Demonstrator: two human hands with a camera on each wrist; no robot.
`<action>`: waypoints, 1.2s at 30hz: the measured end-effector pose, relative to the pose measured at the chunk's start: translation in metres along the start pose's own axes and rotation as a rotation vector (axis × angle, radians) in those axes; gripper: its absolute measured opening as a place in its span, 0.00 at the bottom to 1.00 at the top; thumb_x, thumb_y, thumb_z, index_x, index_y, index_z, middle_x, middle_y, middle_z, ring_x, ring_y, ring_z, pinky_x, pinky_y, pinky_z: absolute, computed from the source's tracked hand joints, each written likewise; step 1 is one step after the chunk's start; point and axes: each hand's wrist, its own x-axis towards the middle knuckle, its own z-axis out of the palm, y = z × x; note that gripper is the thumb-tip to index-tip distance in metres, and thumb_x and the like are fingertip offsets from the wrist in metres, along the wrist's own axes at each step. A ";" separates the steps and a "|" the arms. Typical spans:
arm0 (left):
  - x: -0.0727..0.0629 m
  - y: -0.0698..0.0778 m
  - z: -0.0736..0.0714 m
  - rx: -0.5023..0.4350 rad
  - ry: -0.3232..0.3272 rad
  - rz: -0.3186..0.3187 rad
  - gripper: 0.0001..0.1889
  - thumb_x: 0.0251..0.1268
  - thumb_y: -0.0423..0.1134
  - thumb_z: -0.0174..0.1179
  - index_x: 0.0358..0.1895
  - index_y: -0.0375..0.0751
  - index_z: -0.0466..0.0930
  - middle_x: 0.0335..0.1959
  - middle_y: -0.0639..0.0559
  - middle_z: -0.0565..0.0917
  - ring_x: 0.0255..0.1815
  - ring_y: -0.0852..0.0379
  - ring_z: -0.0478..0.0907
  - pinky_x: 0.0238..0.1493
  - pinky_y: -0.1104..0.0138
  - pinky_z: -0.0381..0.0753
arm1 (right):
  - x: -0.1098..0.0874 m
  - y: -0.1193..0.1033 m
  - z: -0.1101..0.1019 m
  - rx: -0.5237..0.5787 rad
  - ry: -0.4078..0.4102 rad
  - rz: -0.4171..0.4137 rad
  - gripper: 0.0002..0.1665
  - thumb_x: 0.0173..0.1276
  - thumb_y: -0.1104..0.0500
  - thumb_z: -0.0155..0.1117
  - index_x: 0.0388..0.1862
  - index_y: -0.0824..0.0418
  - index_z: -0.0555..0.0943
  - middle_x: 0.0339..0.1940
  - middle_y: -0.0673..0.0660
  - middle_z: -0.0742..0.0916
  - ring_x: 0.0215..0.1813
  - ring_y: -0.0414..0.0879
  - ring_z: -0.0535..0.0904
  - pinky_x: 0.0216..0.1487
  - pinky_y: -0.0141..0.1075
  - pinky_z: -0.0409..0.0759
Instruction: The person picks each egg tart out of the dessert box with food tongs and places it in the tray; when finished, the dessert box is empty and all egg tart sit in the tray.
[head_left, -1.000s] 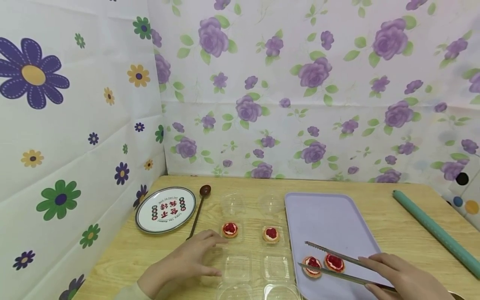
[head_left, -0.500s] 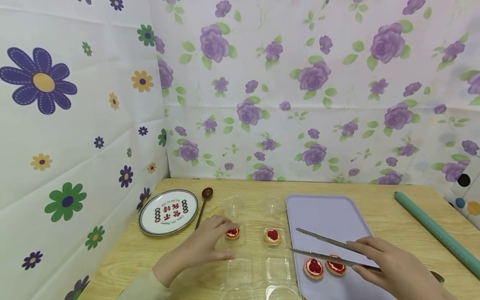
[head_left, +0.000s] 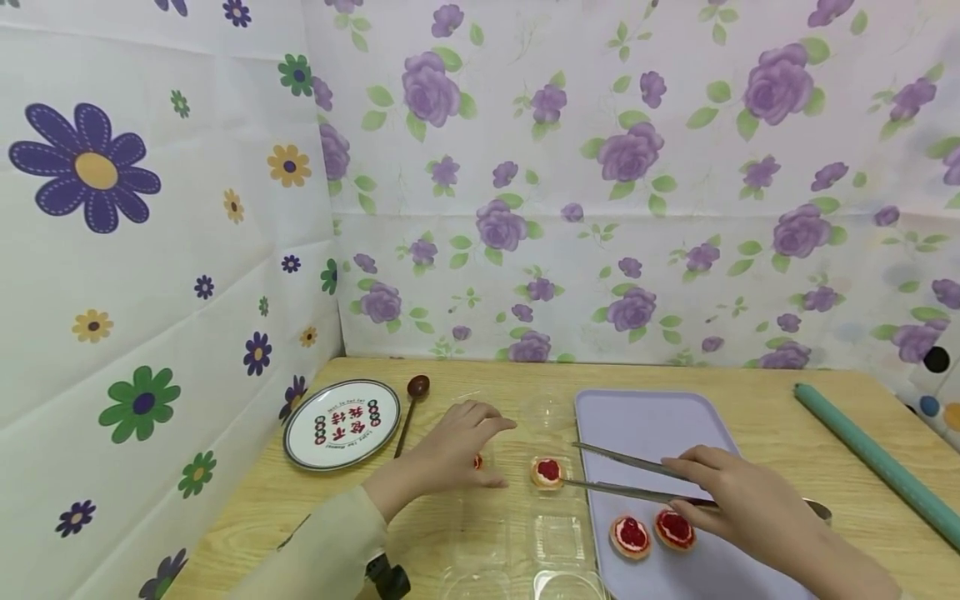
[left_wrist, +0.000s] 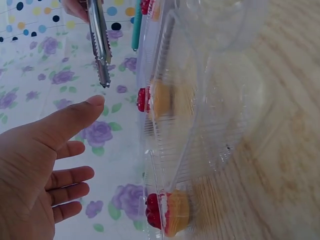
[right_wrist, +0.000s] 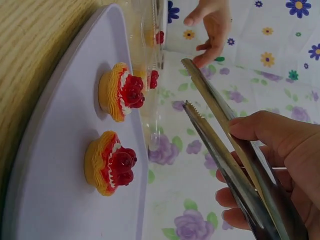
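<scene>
While the left hand (head_left: 457, 446) hangs with fingers loose and the right hand (head_left: 738, 500) grips tongs (right_wrist: 247, 155), a low swing could knock the boxed tart (head_left: 548, 472) askew.

On the white oval plate with a dark-lined rim (head_left: 309, 404), large red Chinese characters (head_left: 347, 422) include 我, 待 and 不; the fourth looks like 食. Curved small English lettering (head_left: 357, 441) below seems to read "Enjoy the Moment!"; the upper line (head_left: 345, 406) and red-and-green side prints (head_left: 374, 413) are too small to read.
</scene>
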 end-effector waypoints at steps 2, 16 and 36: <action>0.007 0.001 0.002 -0.006 -0.036 -0.009 0.37 0.51 0.57 0.69 0.65 0.47 0.71 0.55 0.51 0.76 0.60 0.52 0.70 0.66 0.54 0.67 | 0.005 0.000 0.001 0.008 -0.032 0.000 0.23 0.52 0.50 0.76 0.47 0.53 0.85 0.39 0.46 0.85 0.32 0.34 0.80 0.25 0.26 0.77; 0.039 0.001 0.027 -0.011 -0.243 -0.076 0.44 0.49 0.65 0.66 0.68 0.46 0.67 0.60 0.50 0.75 0.62 0.52 0.71 0.69 0.56 0.66 | 0.039 -0.011 0.007 -0.008 -0.186 -0.053 0.21 0.54 0.50 0.74 0.46 0.57 0.85 0.32 0.45 0.81 0.29 0.32 0.72 0.25 0.27 0.73; 0.043 0.005 0.044 -0.029 -0.247 -0.106 0.41 0.50 0.67 0.64 0.65 0.47 0.70 0.58 0.53 0.77 0.59 0.55 0.72 0.65 0.61 0.69 | 0.074 -0.014 0.002 0.028 -0.324 -0.097 0.06 0.53 0.56 0.72 0.30 0.52 0.85 0.22 0.43 0.76 0.22 0.32 0.64 0.21 0.28 0.66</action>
